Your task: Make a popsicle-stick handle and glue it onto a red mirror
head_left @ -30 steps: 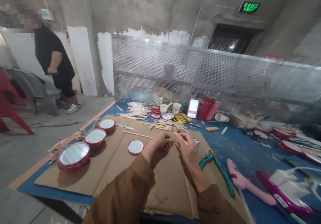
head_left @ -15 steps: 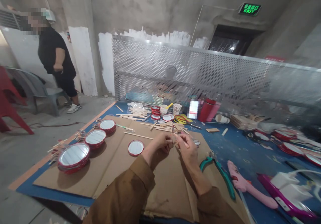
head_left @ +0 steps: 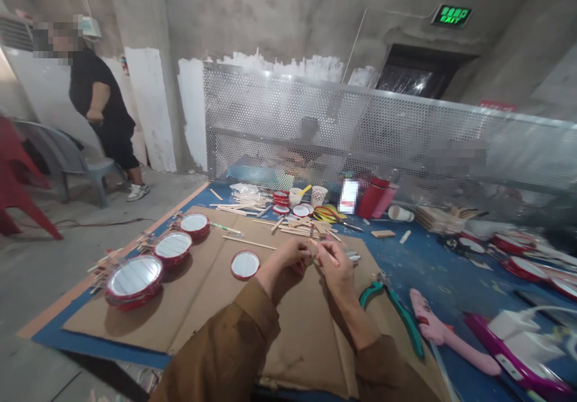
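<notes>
Together, a small wooden piece (head_left: 312, 246) is pinched by left hand (head_left: 292, 255) and right hand (head_left: 336, 264), each grip nearly closed.

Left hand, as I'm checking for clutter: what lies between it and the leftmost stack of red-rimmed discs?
A single disc lies on the cardboard between the left hand and that stack, in the head view.

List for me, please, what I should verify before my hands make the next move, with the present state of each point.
1. Small piece held firmly by left hand and right hand: cannot tell; mostly hidden.
2. Green-handled pliers apart from both hands: ok.
3. Pink glue gun set down: ok.
4. Cardboard clear of loose sticks: not ok; a thin stick lies there.
5. Red-rimmed disc lying flat: ok.
</notes>
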Available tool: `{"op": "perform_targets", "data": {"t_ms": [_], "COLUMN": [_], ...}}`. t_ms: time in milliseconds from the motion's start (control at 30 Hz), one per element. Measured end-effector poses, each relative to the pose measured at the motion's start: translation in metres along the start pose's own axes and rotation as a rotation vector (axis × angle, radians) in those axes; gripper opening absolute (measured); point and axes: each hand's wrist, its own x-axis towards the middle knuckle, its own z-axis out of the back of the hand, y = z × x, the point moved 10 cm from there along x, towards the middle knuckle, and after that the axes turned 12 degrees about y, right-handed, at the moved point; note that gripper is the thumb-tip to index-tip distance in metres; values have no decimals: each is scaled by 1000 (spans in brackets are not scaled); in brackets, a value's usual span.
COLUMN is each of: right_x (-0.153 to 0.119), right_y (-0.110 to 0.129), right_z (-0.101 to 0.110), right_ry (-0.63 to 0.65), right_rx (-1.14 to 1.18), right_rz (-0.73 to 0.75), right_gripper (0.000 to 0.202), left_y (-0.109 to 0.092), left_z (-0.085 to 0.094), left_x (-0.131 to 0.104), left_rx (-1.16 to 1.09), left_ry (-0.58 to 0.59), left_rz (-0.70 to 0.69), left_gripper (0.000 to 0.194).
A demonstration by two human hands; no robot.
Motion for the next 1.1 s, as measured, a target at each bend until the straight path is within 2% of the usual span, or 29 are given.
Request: {"op": "perform_targets", "data": {"t_ms": [67, 233, 500, 633, 767, 867, 1100], "right_x": [1, -2, 0, -1, -2, -2, -2], "right_y": [0, -3, 3, 4, 4, 5, 9], "right_z": [0, 10, -1, 0, -2, -6, -4], "right_ry": [12, -64, 31, 19, 27, 52, 41], "right_rx": [-17, 0, 23, 19, 50, 65, 22], "right_rz": [-8, -46, -16, -26, -26, -19, -6], "right_gripper": [51, 50, 51, 51, 51, 51, 50], "left_y": [-3, -2, 3, 0, 6, 10, 11], "left_z": [-1, -3, 0, -1, -2, -1, -2], "left_x": [-1, -3, 2, 1, 4, 7, 8], "left_rx": [-15, 20, 53, 52, 35, 61, 47], "left_ry": [5, 6, -10, 0, 35, 26, 30], "left_rz": [-18, 14, 32, 3, 26, 26, 33], "left_gripper": [18, 19, 15, 16, 17, 22, 18]}}
